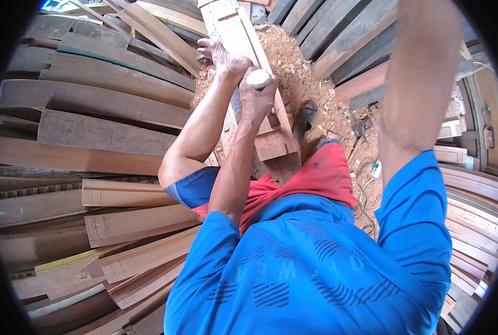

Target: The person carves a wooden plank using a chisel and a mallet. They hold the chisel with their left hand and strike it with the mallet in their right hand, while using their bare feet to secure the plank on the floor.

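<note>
My left hand grips an upright tool with a round, pale, worn top, probably a handle; its lower end is hidden. Under it lies a long light-wood workpiece with raised strips and cut recesses. My bare left foot rests on the left side of this workpiece, just beyond my left hand. My right forearm is raised at the right, smeared by motion, and its hand is out of the picture at the top.
Stacked boards line the left and upper right. Wood chips cover the floor around the workpiece. A dark object, a small metal item and cables lie to the right. Pale planks are stacked at the far right.
</note>
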`<state>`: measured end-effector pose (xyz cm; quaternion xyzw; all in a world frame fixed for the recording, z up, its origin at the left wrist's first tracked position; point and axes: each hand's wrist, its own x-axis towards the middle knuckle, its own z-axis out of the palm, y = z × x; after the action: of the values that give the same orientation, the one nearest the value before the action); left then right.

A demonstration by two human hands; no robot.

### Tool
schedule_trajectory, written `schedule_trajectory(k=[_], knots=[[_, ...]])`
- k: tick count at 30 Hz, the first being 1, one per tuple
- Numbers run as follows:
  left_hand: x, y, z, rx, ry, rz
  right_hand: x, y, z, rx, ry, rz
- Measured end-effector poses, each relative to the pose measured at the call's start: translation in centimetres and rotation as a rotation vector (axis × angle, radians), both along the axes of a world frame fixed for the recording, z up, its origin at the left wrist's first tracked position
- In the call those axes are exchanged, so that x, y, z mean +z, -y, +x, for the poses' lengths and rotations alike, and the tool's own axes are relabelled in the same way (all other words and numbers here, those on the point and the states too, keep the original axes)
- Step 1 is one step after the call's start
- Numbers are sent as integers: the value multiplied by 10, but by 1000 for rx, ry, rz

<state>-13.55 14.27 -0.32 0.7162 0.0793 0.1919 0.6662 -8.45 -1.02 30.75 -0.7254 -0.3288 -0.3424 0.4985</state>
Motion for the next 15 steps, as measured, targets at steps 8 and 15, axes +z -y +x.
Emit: schedule_trajectory(k=[8, 15], knots=[[8, 2, 0, -12, -41, -20, -148, 23, 22, -38, -460, -1263], [3, -5, -5, 6, -43, -47, -30, 18, -13, 42, 3, -223]])
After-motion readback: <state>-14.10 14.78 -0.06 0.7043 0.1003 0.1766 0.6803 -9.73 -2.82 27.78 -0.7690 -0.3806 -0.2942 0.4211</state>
